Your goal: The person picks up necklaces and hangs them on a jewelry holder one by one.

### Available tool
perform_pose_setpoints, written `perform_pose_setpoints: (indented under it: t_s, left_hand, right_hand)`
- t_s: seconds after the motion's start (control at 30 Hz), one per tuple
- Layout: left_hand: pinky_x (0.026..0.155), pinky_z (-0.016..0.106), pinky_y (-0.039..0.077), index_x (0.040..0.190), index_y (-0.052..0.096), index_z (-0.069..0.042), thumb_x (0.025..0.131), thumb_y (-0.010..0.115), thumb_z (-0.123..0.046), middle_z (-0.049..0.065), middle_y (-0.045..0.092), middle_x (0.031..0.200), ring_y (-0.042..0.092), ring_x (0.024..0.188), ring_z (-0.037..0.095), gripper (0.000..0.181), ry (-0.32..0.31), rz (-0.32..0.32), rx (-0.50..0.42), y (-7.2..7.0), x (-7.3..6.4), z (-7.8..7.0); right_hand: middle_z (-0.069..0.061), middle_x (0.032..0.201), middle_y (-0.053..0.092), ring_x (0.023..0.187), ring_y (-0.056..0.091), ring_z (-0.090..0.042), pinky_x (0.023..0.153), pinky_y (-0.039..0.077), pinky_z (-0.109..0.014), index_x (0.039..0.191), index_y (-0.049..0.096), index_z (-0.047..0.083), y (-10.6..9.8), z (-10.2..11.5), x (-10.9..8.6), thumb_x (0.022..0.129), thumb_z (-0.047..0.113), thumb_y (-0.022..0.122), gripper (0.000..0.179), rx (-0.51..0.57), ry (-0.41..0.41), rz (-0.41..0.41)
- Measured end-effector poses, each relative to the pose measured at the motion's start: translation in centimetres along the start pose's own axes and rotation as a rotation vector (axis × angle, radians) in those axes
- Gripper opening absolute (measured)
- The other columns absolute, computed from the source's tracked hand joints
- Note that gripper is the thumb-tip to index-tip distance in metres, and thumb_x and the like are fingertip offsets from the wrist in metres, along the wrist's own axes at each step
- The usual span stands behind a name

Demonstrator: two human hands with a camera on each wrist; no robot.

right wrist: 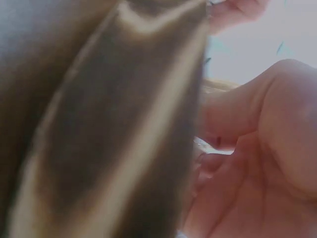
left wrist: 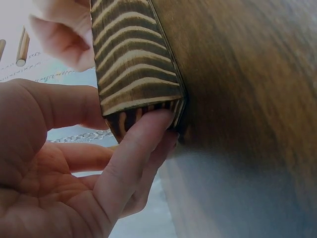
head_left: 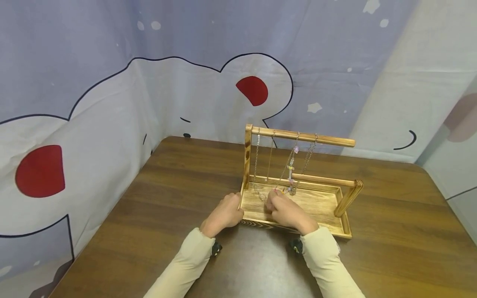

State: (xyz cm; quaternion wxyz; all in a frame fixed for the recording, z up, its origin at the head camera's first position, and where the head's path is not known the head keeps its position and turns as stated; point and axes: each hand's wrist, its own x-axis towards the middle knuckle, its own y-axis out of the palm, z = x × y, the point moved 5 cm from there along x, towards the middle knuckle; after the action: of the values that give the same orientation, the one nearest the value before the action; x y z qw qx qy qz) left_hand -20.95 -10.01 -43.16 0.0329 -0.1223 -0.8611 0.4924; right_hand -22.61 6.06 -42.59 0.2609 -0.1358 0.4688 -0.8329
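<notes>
A wooden jewelry stand [head_left: 303, 135] with a shallow tray base stands on the table. My left hand [head_left: 225, 211] grips the tray's near left corner; in the left wrist view its fingers [left wrist: 143, 139] curl under the dark-striped end. Inside the tray is my right hand [head_left: 285, 209], its fingers curled at a thin silver chain necklace [head_left: 259, 194] that runs to the fingertips. The tray's wall [right wrist: 124, 124] hides those fingertips in the right wrist view. Close behind that hand hangs a colorful beaded strand [head_left: 291, 169].
From the upper bar hang a chain with pale beads [head_left: 257, 155], a thin gold chain [head_left: 270, 159] and a silver chain [head_left: 309, 155]. A lower wooden bar [head_left: 324, 180] crosses the tray's right side. The brown table [head_left: 167, 186] meets a patterned curtain [head_left: 208, 95] behind.
</notes>
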Motion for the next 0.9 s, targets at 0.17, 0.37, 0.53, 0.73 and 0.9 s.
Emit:
perform_pose_setpoints:
  t_s: [0.17, 0.37, 0.53, 0.73, 0.9]
  left_hand:
    - [0.065, 0.038, 0.044, 0.099, 0.055, 0.006, 0.075, 0.053, -0.002, 0.016, 0.054, 0.088, 0.050, 0.074, 0.023, 0.026, -0.010, 0.005, -0.008, 0.0, -0.1, 0.0]
    - [0.064, 0.038, 0.044, 0.098, 0.055, 0.006, 0.074, 0.053, -0.002, 0.016, 0.053, 0.087, 0.050, 0.073, 0.023, 0.025, -0.011, 0.005, -0.018, 0.0, -0.2, 0.0]
    - [0.064, 0.037, 0.044, 0.097, 0.055, 0.007, 0.074, 0.053, -0.001, 0.016, 0.053, 0.087, 0.049, 0.073, 0.023, 0.025, 0.001, 0.007, -0.015, 0.0, -0.1, -0.1]
    - [0.061, 0.036, 0.043, 0.093, 0.054, 0.005, 0.073, 0.053, -0.001, 0.014, 0.051, 0.083, 0.048, 0.070, 0.023, 0.020, 0.010, -0.002, -0.024, -0.1, -0.1, -0.1]
    - [0.061, 0.037, 0.043, 0.093, 0.054, 0.005, 0.073, 0.052, -0.001, 0.015, 0.051, 0.084, 0.048, 0.070, 0.023, 0.021, 0.004, 0.004, -0.017, -0.1, -0.1, -0.1]
  right_hand:
    - [0.000, 0.081, 0.040, 0.074, 0.040, -0.014, 0.066, 0.039, -0.028, 0.082, 0.044, 0.011, -0.6, 0.7, -0.1, 0.063, -0.014, 0.045, 0.032, 0.051, -0.051, -0.020]
    - [0.002, 0.080, 0.042, 0.074, 0.041, -0.013, 0.068, 0.040, -0.028, 0.084, 0.045, 0.010, -1.1, 1.4, -0.1, 0.070, -0.012, 0.044, 0.025, 0.098, -0.093, -0.044]
    - [0.002, 0.074, 0.044, 0.065, 0.043, -0.011, 0.061, 0.041, -0.027, 0.086, 0.044, 0.010, -2.1, 1.8, -0.2, 0.087, -0.003, 0.044, 0.013, 0.137, -0.133, -0.082]
    - [0.003, 0.070, 0.044, 0.059, 0.041, -0.009, 0.055, 0.040, -0.026, 0.089, 0.045, 0.012, -3.3, 2.3, -0.5, 0.094, 0.007, 0.045, 0.007, 0.125, -0.155, -0.133]
    - [0.001, 0.072, 0.046, 0.060, 0.041, -0.009, 0.056, 0.039, -0.026, 0.088, 0.046, 0.010, -4.7, 3.2, -0.8, 0.093, 0.007, 0.046, 0.006, 0.103, -0.214, -0.208]
